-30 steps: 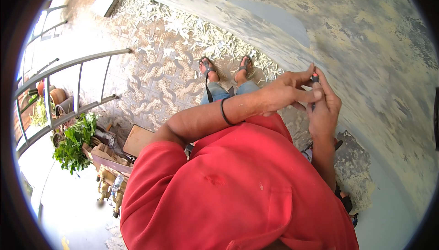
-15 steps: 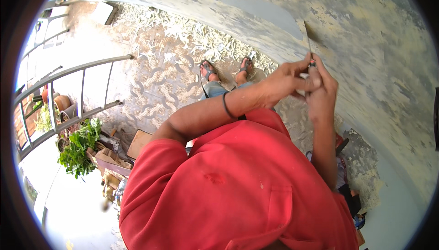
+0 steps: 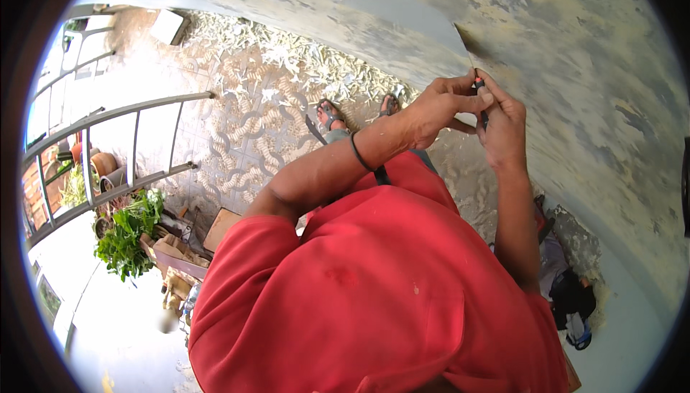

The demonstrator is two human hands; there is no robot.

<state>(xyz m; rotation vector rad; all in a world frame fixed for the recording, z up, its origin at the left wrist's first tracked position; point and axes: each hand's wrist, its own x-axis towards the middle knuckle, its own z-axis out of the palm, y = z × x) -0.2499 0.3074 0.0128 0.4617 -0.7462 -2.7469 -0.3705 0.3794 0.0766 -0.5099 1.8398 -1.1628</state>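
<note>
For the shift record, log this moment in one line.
left hand: on scraper | right hand: on scraper | blade: beside patchy wall

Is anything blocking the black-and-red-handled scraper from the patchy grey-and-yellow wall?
Nothing visible stands between the scraper and the wall; whether its thin blade touches is unclear.

Left hand [image 3: 440, 110], right hand [image 3: 507, 128] gripping 1 scraper [image 3: 466, 42], wall [image 3: 553, 55] alongside.

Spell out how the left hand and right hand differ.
The left hand reaches in from the picture's left, while the right hand points up from below. The left hand has a dark band behind its wrist; the right hand shows none. Both are bare, fingers on the scraper.
</note>
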